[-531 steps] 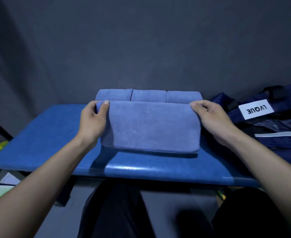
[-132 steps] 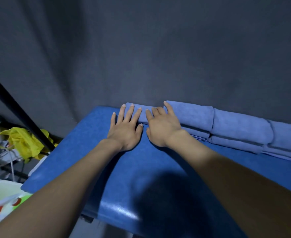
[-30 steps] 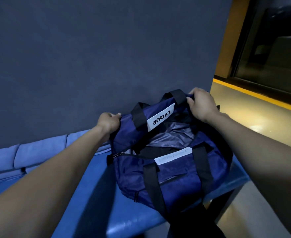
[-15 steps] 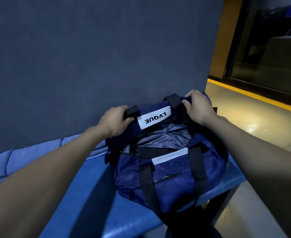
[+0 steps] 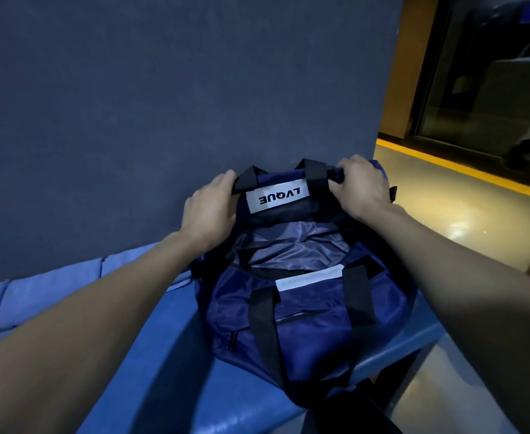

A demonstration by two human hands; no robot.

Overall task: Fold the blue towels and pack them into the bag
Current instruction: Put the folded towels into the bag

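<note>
A navy duffel bag (image 5: 307, 324) with black straps and a white LVQUE label sits at the right end of the blue table (image 5: 170, 371), its mouth spread open on a grey lining. My left hand (image 5: 210, 211) grips the far rim of the bag left of the label. On the other side of the label, my right hand (image 5: 359, 186) grips the same rim at the black strap. Folded blue towels (image 5: 48, 292) lie in a row against the wall at the left, partly hidden behind my left forearm.
A dark grey wall (image 5: 179, 104) stands right behind the table. The table's right edge (image 5: 414, 343) ends just past the bag, with shiny floor (image 5: 464, 214) and a yellow line beyond. The bag's black strap hangs over the front edge.
Both hands have moved closer together along the bag's far rim and lifted it, spreading the opening wider. Before that I turned from the towel row to the bag.
</note>
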